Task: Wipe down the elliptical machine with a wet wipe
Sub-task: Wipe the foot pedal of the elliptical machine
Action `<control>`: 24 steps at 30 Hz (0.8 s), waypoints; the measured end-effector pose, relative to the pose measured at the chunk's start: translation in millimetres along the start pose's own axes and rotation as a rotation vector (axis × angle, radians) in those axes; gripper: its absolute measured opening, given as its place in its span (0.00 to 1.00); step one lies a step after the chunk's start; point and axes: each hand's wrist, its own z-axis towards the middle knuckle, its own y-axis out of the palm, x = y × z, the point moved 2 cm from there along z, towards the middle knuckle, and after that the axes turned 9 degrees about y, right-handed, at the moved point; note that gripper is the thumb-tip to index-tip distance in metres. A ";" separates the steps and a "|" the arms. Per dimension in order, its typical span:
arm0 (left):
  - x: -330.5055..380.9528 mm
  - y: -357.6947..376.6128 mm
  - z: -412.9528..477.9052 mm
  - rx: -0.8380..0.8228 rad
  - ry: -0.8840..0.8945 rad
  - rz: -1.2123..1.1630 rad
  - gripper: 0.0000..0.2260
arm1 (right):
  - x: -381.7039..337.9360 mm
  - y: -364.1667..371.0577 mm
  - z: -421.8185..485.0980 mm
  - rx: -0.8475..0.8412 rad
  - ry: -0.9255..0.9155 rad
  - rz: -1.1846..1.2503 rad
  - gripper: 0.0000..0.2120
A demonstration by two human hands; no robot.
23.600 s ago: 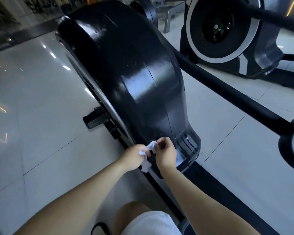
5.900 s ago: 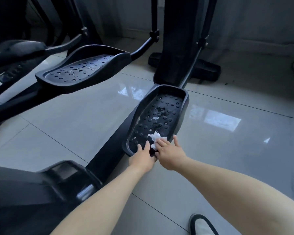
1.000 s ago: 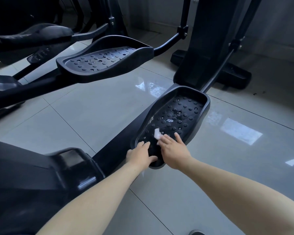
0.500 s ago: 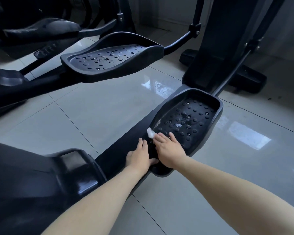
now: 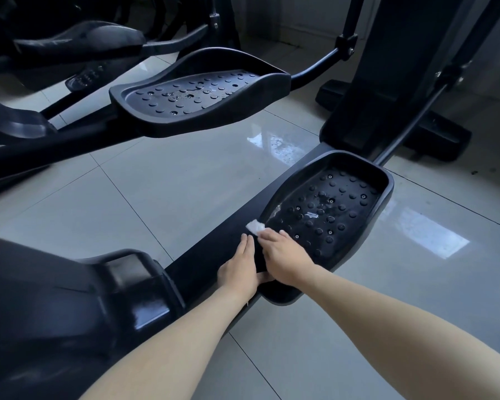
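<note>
Two hands meet at the near inner corner of the lower pedal (image 5: 388, 184), the one down by the tiled floor (image 5: 156, 197). The right hand (image 5: 285, 259) lies over the pedal's raised lip with its fingers stretched nearly straight, pressing the wet wipe (image 5: 255, 226) onto the rim. A bunched white corner of the wipe pokes out past the fingertips, right where the lip meets the black rail (image 5: 211, 243). The left hand (image 5: 238, 269) rests just beside it, flat on the rail, fingers straight and together, holding nothing.

By my reading, the step in hand is the rim and inner wall of this pedal. To do it well, the wipe wants spreading out rather than staying wadded, so that more of it meets the plastic. The pressing fingers should follow the lip all the way round in one slow pass. A pale smear (image 5: 276, 209) shows on the inner wall just ahead of the wipe and will probably need a firmer rub. A small white scrap (image 5: 311, 215) lies among the tread studs; it looks like a torn bit of tissue, and it ought to be gathered up, not smeared about. The flat left hand is well placed to steady the pedal against sliding under the pressure. The raised pedal (image 5: 220, 122) behind also shows pale marks on its tread.
</note>
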 end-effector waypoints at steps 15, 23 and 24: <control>-3.2 5.5 1.6 0.032 -0.018 -0.035 0.46 | -2.6 -1.0 6.9 -0.040 0.155 -0.035 0.24; 5.2 5.0 -4.1 -0.006 0.001 0.144 0.35 | -4.9 4.3 -28.4 -0.194 -0.018 -0.130 0.29; 10.5 3.4 -6.6 -0.017 0.009 0.214 0.34 | -1.0 -0.1 -32.6 -0.176 0.006 -0.169 0.27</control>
